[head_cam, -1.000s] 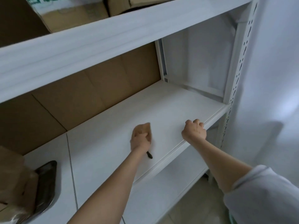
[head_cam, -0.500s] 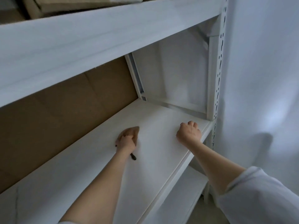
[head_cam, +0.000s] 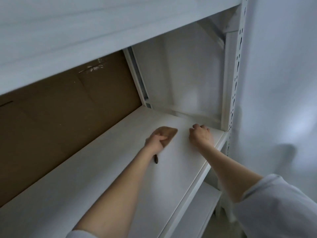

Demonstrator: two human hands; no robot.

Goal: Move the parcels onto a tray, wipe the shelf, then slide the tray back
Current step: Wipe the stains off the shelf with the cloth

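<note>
My left hand (head_cam: 155,140) presses a small brown cloth (head_cam: 169,134) flat on the white shelf board (head_cam: 106,177), toward its right end. A dark strip (head_cam: 156,159) pokes out under the wrist. My right hand (head_cam: 201,135) rests as a closed fist on the board near the front right corner, holding nothing. No parcels and no tray are in view.
Brown cardboard (head_cam: 60,114) lines the back of the shelf. A white side panel (head_cam: 185,79) and a perforated upright post (head_cam: 235,83) close the right end. Another shelf board (head_cam: 85,31) hangs overhead, a lower one (head_cam: 197,212) sits below. A white wall stands to the right.
My left hand has slid the cloth rightward along the board, closer to my right hand. The view has swung right, so the tray and parcels at the left have left the frame.
</note>
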